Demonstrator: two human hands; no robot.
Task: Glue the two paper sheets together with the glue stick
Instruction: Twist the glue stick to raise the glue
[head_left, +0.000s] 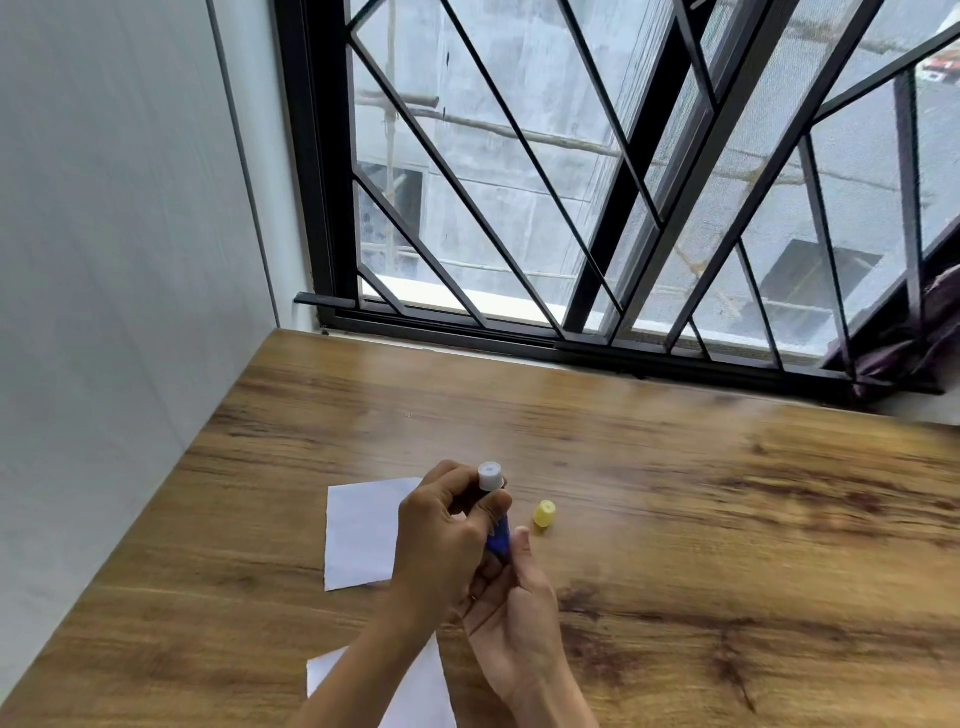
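Both hands hold a blue glue stick (497, 535) upright above the wooden table (675, 493). My left hand (447, 535) pinches its upper part just below the white tip (491, 475). My right hand (519, 613) grips the lower end from below. The stick's yellow cap (544, 515) lies on the table just right of the hands. One white paper sheet (361, 535) lies flat to the left, partly behind my left hand. A second white sheet (415, 691) lies nearer me, mostly covered by my forearms.
A white wall (114, 260) borders the table on the left. A barred black-framed window (597, 208) runs along the far edge. Dark cloth (914, 332) bunches at the window's right end.
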